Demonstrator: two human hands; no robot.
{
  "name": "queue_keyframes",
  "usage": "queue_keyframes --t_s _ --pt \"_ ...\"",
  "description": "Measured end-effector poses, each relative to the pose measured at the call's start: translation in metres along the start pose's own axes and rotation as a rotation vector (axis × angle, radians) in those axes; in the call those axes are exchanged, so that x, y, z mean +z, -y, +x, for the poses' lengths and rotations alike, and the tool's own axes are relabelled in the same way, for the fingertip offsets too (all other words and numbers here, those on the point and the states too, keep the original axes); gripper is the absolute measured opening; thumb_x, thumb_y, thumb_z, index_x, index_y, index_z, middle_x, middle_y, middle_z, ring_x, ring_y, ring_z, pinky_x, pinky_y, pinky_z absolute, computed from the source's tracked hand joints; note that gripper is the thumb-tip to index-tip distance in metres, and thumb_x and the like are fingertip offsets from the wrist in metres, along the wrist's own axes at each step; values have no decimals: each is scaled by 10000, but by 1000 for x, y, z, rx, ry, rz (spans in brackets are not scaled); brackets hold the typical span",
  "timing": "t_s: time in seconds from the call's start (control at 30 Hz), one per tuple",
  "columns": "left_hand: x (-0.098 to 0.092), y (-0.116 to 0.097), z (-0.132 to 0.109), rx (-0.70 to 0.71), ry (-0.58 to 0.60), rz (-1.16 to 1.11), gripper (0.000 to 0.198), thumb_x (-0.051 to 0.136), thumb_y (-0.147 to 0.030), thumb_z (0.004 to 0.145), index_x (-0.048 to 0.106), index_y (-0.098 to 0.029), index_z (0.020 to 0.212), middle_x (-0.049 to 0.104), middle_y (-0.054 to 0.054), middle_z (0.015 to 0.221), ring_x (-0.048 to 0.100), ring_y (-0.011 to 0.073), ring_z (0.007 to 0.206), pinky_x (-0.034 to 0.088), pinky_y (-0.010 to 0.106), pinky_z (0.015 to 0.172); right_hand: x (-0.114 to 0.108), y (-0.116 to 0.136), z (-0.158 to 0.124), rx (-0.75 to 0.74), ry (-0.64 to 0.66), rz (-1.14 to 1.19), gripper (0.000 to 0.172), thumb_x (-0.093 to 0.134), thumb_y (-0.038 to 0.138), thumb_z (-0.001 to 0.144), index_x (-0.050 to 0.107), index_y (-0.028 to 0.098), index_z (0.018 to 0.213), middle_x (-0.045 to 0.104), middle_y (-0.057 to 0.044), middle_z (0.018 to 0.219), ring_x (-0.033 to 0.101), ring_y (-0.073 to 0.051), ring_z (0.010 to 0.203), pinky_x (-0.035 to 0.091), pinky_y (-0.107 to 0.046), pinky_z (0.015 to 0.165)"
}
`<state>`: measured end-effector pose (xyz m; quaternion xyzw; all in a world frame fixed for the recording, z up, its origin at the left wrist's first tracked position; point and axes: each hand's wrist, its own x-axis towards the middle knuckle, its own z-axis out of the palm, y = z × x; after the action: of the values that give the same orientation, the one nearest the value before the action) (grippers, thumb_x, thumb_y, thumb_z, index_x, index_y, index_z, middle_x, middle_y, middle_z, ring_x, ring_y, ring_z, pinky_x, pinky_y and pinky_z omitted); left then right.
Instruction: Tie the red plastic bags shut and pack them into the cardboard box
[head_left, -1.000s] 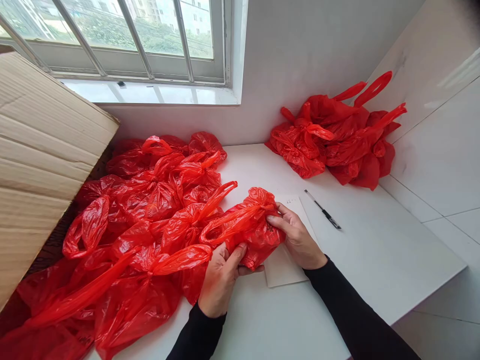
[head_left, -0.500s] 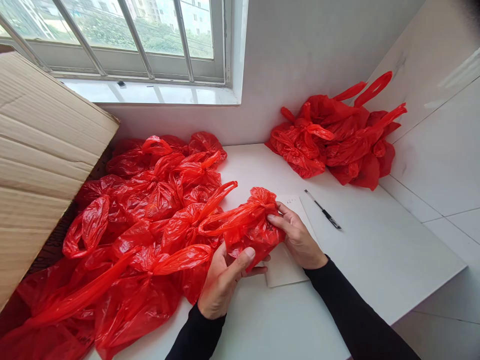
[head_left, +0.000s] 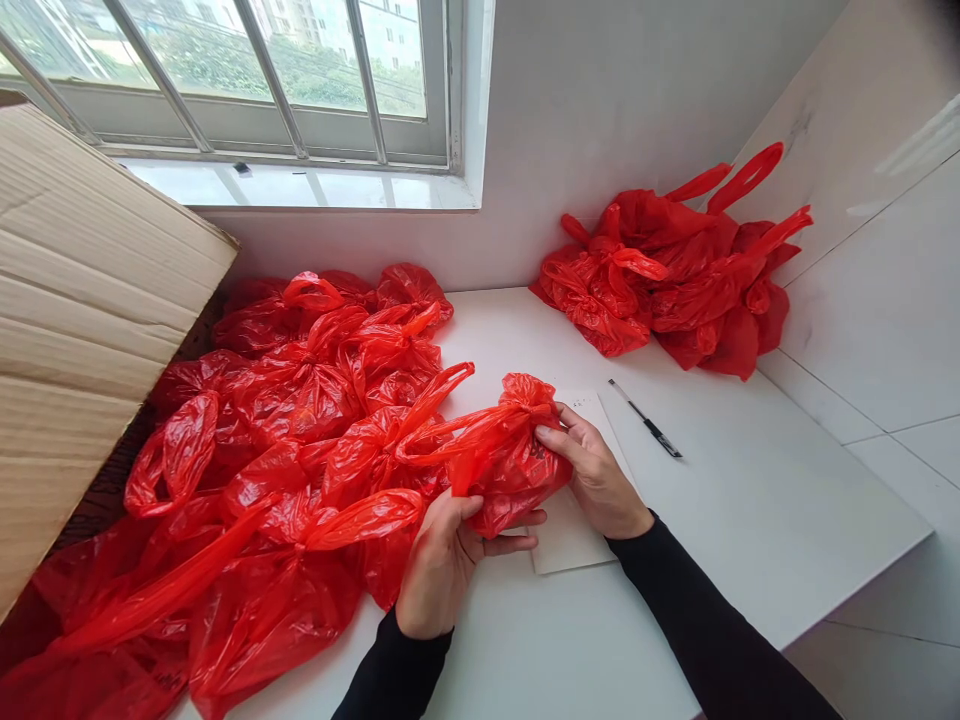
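A small red plastic bag (head_left: pixel 517 470), knotted near its top, is held up between my two hands over the white table. My right hand (head_left: pixel 596 470) grips its right side near the knot, thumb in front. Underneath and to the left, my left hand (head_left: pixel 446 555) supports it, thumb against the bag's lower left and fingers beneath. What the bag contains cannot be made out. Behind it lies a white notebook or sheet of paper (head_left: pixel 574 540), partly covered by the bag and my right hand.
Many tied red bags (head_left: pixel 300 420) are heaped on the left, beside a cardboard box (head_left: pixel 97 270). More red bags (head_left: pixel 667 270) lie in the far right corner against the wall. A black pen (head_left: pixel 646 420) rests on the table (head_left: pixel 765 490). A barred window (head_left: pixel 300 80) is at the back.
My left thumb has shifted left and up along the bag, uncovering more of its lower front. My right hand and the other things stay nearly as they were.
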<state>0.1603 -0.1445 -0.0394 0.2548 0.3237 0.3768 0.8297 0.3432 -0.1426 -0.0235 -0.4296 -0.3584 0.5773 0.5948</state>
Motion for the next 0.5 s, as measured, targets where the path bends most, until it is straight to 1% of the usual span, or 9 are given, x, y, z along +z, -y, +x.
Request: queue_keyframes --t_s 0.07,0.13,0.3,0.4,0.5 --pt "-2 0 0 6 20 -63 333 657 -318 831 733 -181 1126 762 109 1122 727 363 1046 622 454 833 0 0 1 1 -15 -4 336 714 393 902 658 260 1205 738 -43 1142 691 -249 1023 531 -372 936" --pt "-2 0 0 11 34 -76 364 628 -298 832 730 -195 1166 759 99 1147 711 364 1088 616 452 859 0 0 1 6 -21 -5 340 715 402 899 658 262 1203 740 -42 1134 694 -251 1017 531 -374 938" --pt "0 0 -2 13 30 -59 489 587 -246 807 669 -210 1287 736 96 1211 699 361 1109 611 474 870 0 0 1 -3 -9 6 305 686 385 931 654 269 1211 739 -38 1131 693 -249 1011 542 -356 889" --pt "4 -1 -3 21 4 -11 481 660 -240 816 646 -208 1296 723 110 1228 706 352 1085 613 481 867 0 1 0 -12 -6 6 277 664 392 952 653 279 1204 730 -32 1148 684 -239 1022 540 -339 873" --pt "10 -2 -5 87 -39 102 438 777 -265 794 668 -176 1209 725 136 1196 708 347 1050 622 469 842 0 2 -2 0 32 -10 285 659 415 956 649 294 1214 718 -24 1180 683 -229 1010 536 -328 856"
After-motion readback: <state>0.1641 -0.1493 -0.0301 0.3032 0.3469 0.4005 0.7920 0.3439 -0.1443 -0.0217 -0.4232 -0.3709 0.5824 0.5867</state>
